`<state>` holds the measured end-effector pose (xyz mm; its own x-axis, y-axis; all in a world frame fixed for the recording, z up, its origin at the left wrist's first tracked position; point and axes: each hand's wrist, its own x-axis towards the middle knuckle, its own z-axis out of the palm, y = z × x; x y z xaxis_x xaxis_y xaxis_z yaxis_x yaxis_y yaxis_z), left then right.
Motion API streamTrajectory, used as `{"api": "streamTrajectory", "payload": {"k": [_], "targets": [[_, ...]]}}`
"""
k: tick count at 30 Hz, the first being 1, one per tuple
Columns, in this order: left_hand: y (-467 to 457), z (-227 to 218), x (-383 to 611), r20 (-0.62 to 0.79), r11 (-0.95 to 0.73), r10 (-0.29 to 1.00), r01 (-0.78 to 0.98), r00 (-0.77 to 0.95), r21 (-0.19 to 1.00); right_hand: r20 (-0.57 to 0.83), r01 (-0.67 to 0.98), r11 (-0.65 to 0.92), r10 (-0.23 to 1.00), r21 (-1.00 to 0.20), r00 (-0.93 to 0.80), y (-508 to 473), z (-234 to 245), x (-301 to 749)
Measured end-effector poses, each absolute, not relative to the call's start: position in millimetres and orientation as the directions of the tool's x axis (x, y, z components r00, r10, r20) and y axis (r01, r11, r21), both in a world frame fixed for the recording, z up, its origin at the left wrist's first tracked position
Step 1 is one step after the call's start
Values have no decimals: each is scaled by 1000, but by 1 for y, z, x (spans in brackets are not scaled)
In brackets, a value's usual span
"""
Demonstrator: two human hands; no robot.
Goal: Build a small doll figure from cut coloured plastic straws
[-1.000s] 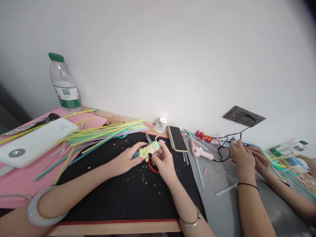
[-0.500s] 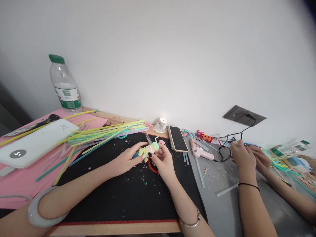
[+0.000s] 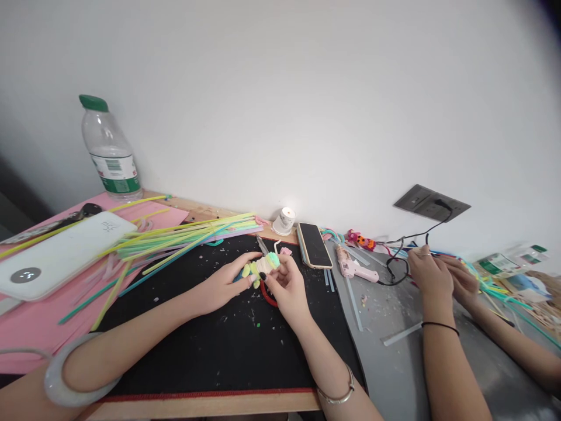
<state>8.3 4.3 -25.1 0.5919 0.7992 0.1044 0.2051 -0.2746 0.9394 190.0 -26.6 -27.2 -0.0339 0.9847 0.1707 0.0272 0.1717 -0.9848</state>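
Between my two hands is a small pipe-cleaner figure [image 3: 264, 266], with yellow, cream, mint green and blue fuzzy parts. My left hand [image 3: 234, 278] grips its yellow and blue end, thumb along the near side. On the other end, my right hand [image 3: 284, 285] pinches the cream and mint part with thumb and fingers. A pale curled stem [image 3: 277, 247] sticks up behind the figure. Scissors with a red handle [image 3: 268, 296] lie on the black mat [image 3: 205, 356] beneath, partly hidden by my hands. A small pink piece [image 3: 286, 251] is just behind my right hand.
To the left lie many pipe cleaners [image 3: 193, 237], a white power bank [image 3: 61, 254], pink paper [image 3: 35, 339] and a plastic bottle [image 3: 111, 152]. A paper cup [image 3: 284, 221], phone [image 3: 314, 245] and pink glue gun [image 3: 355, 266] stand or lie beyond. At right, another person's hands [image 3: 438, 275] work.
The view has shifted slightly, moving everything a little to the left. The figure is turned slightly in my fingers, and both hands keep hold of it.
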Motion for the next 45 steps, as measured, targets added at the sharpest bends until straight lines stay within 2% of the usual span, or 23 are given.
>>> {"api": "streamTrajectory", "payload": {"k": [8, 12, 16, 20, 23, 27, 37, 42, 45], "targets": [[6, -23, 8, 56, -258, 816, 275, 576, 926, 123, -44, 126, 990, -991, 62, -18, -32, 193], [8, -31, 10, 60, -195, 797, 162, 602, 968, 88, -79, 98, 989, -992, 122, -17, -30, 195], [12, -40, 14, 20, -35, 791, 13, 612, 999, 91, -100, 104, 987, -989, 130, -16, -27, 197], [18, -38, 15, -35, 95, 838, -82, 544, 992, 97, -103, 120, 974, -987, 204, -14, -26, 200], [19, -32, 14, -70, 142, 880, -120, 471, 983, 53, -110, 81, 971, -991, 233, -14, -25, 202], [17, -26, 11, -90, 168, 905, -154, 416, 974, 9, -96, 30, 977, -995, 214, -15, -26, 201], [21, -30, 8, -131, 215, 927, -209, 352, 954, 59, -15, 63, 976, -998, 210, -15, -27, 203], [18, -26, 8, -115, 232, 899, -236, 423, 944, 87, 105, 75, 989, -992, 118, -19, -24, 198], [15, -25, 8, -105, 245, 858, -221, 502, 944, 82, 97, 80, 996, -992, 19, -20, -27, 195]]}}
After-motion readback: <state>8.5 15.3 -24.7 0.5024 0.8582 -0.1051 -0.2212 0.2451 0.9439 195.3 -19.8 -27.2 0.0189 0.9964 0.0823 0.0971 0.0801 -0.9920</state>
